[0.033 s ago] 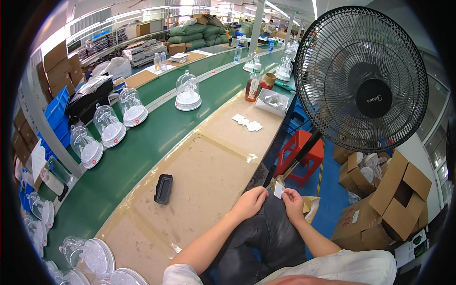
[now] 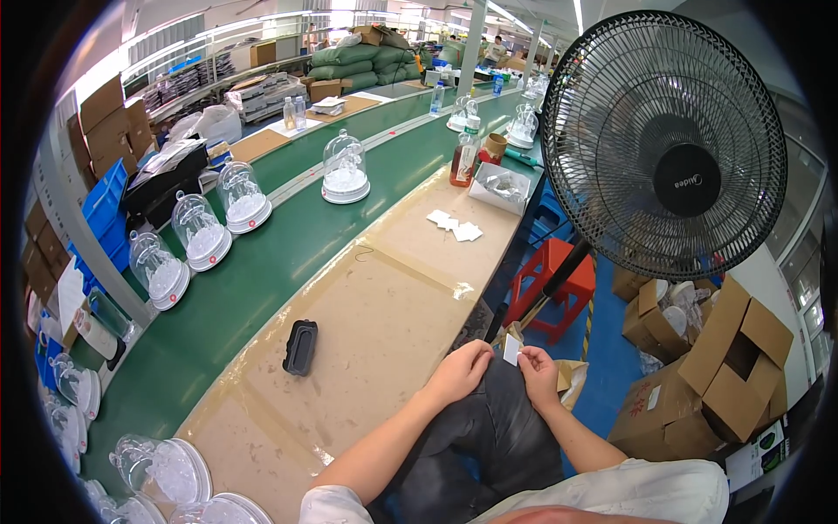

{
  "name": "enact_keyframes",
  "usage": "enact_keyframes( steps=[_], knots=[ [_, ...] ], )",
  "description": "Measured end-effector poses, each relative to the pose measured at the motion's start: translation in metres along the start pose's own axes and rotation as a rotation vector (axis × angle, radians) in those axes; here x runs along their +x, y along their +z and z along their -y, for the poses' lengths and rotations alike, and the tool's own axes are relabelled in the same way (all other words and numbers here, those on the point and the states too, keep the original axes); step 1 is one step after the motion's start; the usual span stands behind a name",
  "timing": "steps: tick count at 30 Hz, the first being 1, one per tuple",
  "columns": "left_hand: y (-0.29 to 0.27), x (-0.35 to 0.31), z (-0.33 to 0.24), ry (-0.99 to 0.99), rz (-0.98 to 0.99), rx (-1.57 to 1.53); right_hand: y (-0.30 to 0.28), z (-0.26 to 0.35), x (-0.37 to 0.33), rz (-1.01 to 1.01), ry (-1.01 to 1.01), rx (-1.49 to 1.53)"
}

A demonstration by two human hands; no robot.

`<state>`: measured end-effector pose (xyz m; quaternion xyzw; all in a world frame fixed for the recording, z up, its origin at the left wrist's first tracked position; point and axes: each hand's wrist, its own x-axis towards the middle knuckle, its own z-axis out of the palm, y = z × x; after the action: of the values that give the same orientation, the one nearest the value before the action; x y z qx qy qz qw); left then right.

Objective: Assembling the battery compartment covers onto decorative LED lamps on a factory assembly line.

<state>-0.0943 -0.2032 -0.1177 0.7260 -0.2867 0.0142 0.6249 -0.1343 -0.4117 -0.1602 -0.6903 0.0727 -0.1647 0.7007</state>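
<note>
Beside worktop [image 2: 384, 323] and white-lettered fan [image 2: 687, 180], the right hand [image 2: 539, 371] pinches a white card [image 2: 511, 349]; the left hand [image 2: 463, 370] curls, contents unclear.

- Blue floor [image 2: 601, 384] on the right, with a yellow-and-black striped line [image 2: 591, 325] near a red stool [image 2: 580, 281].
- A brown-topped table [image 2: 393, 288] runs alongside a long green work surface [image 2: 288, 231] that stretches toward the far end.
- Green sacks [image 2: 340, 79] are stacked in the background, left of a pale pillar [image 2: 472, 48].
- Bright tube lights [image 2: 578, 16] hang overhead.
- Windows [image 2: 810, 271] line the right side.
</note>
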Motion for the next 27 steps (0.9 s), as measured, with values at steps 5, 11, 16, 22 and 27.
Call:
enact_keyframes(
  steps=[5,11,16,22,27],
  knots=[
    [-0.003,-0.001,-0.009,-0.080,0.105,-0.026,-0.002,-0.001,0.000,0.045,-0.035,-0.011],
    [-0.003,-0.001,-0.010,0.050,0.144,-0.020,0.000,0.010,-0.004,0.124,-0.058,-0.014],
    [-0.004,-0.001,-0.009,0.102,0.197,0.017,-0.001,0.011,-0.005,0.159,-0.051,-0.043],
    [-0.002,-0.001,-0.003,0.119,0.159,0.092,-0.002,0.008,-0.005,0.189,-0.036,-0.045],
    [-0.003,-0.001,0.000,0.120,0.129,0.145,-0.002,0.004,-0.003,0.193,-0.045,-0.053]
  ],
)
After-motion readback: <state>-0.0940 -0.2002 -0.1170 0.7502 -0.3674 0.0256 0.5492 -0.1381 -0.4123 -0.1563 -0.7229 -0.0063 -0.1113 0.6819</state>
